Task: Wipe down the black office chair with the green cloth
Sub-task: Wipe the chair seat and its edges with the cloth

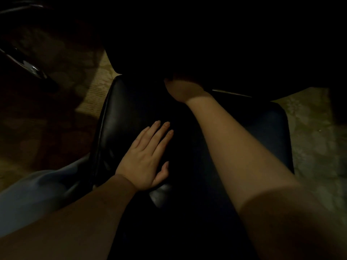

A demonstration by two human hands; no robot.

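The left hand (144,156) lies flat, fingers straight, on the seat of the black office chair (266,132). The right hand (183,89) reaches to the seat's dark rear edge; its grip cannot be told, and the green cloth is not visible, perhaps under it. The step is likely wiping the rear of the seat; the next move calls for strokes forward across it

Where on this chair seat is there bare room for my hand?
Bare: the seat strip between the left hand and the left edge, and the right side past the right forearm. Crowded: the middle. The back is too dark to tell.
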